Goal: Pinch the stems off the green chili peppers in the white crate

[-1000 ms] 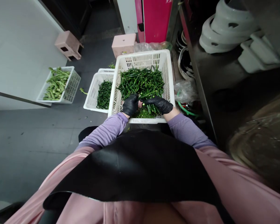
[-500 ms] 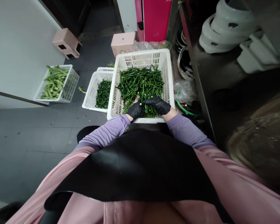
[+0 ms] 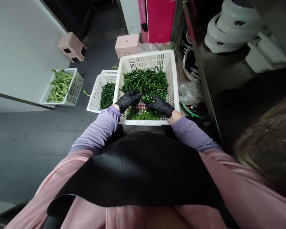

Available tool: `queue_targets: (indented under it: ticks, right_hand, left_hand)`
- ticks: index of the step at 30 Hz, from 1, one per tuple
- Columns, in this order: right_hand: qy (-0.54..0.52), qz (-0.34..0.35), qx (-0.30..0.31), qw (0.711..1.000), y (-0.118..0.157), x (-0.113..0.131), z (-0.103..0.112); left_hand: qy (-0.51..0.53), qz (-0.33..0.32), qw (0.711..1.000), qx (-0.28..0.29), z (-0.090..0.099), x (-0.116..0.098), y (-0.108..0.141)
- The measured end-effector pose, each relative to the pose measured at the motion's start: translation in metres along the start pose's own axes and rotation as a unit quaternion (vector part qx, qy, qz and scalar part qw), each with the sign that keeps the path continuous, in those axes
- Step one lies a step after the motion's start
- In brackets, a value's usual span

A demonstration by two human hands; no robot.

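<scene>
A large white basket (image 3: 177,92) stands in front of me, with a heap of long green peppers (image 3: 145,79) in its far part. Thin green stems (image 3: 143,115) lie along its near side. My right hand (image 3: 160,106), in a black glove, is closed round a small bunch of green peppers over the near part of the basket. To its left, my left hand (image 3: 129,99), also gloved in black, is over the basket's left part beside the heap; its fingers point right, and what they hold, if anything, is too small to tell.
A smaller white basket (image 3: 93,95) of green peppers touches the large one's left. Farther left is a basket of pale green vegetables (image 3: 60,85). Pink stools (image 3: 126,45) stand behind. A metal shelf (image 3: 211,86) and plastic bag (image 3: 192,92) are on the right.
My left hand has moved left and up, away from my right hand. My right hand has stayed nearly in place with its bunch. The view has shifted slightly.
</scene>
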State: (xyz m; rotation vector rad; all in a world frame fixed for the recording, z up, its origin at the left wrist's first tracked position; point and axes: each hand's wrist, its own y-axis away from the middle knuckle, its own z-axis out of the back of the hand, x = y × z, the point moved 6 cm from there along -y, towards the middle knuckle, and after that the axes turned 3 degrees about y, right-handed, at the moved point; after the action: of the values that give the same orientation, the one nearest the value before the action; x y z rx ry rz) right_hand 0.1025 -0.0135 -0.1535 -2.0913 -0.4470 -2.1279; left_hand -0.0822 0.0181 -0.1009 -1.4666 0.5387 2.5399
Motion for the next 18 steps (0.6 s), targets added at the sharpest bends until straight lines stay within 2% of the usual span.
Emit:
queue_targets:
  ticks: [3,5,7,8,10,12,14,16,18]
  right_hand:
    - [0.009,0.008,0.028,1.000,0.000,0.000,-0.003]
    - [0.022,-0.009,0.048,0.999,0.001,-0.001,-0.007]
    - [0.039,-0.025,0.073,0.996,0.003,-0.001,-0.011]
    - [0.044,-0.027,0.076,0.996,0.004,0.000,-0.012]
    - [0.048,-0.034,0.046,0.997,0.006,0.002,-0.003]
    - [0.035,-0.039,-0.032,0.998,0.009,0.003,0.018]
    - [-0.008,-0.040,-0.113,0.993,0.014,0.004,0.043]
    - [-0.066,-0.050,-0.155,0.984,0.020,0.003,0.060]
    - [-0.102,-0.087,-0.149,0.980,0.022,0.003,0.061]
  left_hand:
    - [-0.096,-0.077,0.992,-0.026,-0.012,-0.016,0.000]
    - [-0.179,-0.139,0.973,-0.046,-0.025,-0.026,0.006]
    - [-0.235,-0.162,0.956,-0.062,-0.033,-0.029,0.014]
    - [-0.253,-0.149,0.953,-0.070,-0.033,-0.028,0.016]
    - [-0.285,-0.071,0.953,-0.069,-0.027,-0.017,0.016]
    - [-0.332,0.028,0.943,-0.018,-0.019,0.001,0.016]
    - [-0.391,0.087,0.915,0.051,-0.015,0.018,0.018]
    - [-0.429,0.078,0.896,0.087,-0.017,0.027,0.024]
    - [-0.431,0.042,0.896,0.096,-0.025,0.028,0.032]
